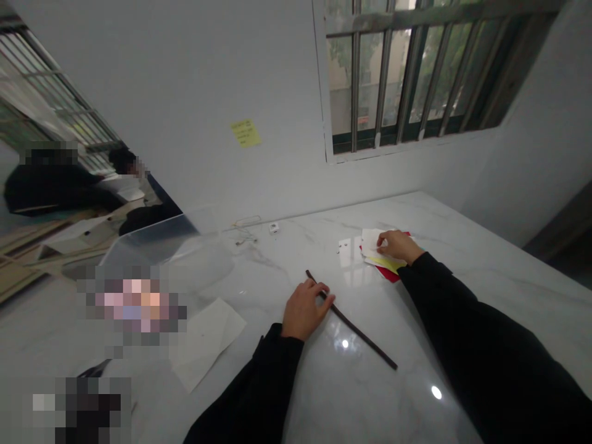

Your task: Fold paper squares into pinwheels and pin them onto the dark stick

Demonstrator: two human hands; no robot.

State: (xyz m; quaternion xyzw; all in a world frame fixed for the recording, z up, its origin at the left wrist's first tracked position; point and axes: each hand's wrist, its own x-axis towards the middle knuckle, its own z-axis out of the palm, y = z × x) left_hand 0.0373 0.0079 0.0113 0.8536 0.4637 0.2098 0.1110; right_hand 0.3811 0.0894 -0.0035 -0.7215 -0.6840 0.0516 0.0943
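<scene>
A thin dark brown stick point(363, 336) slants across the white marbled tabletop. My left hand point(305, 308) is closed on its upper part, thumb and fingers on either side. Farther back and to the right, my right hand point(401, 248) pinches at a white sheet of paper point(371, 239) on top of a small loose pile. Yellow paper point(393, 264) and red paper point(389, 275) stick out from under the white one. My right fingers and wrist hide part of the pile.
A creased white paper point(208, 339) lies to the left, near a clear plastic sheet point(152, 243). By the wall are a small white box point(274, 228) and thin wire-like pieces point(246, 237). A yellow note point(245, 133) is on the wall. Other people sit at far left.
</scene>
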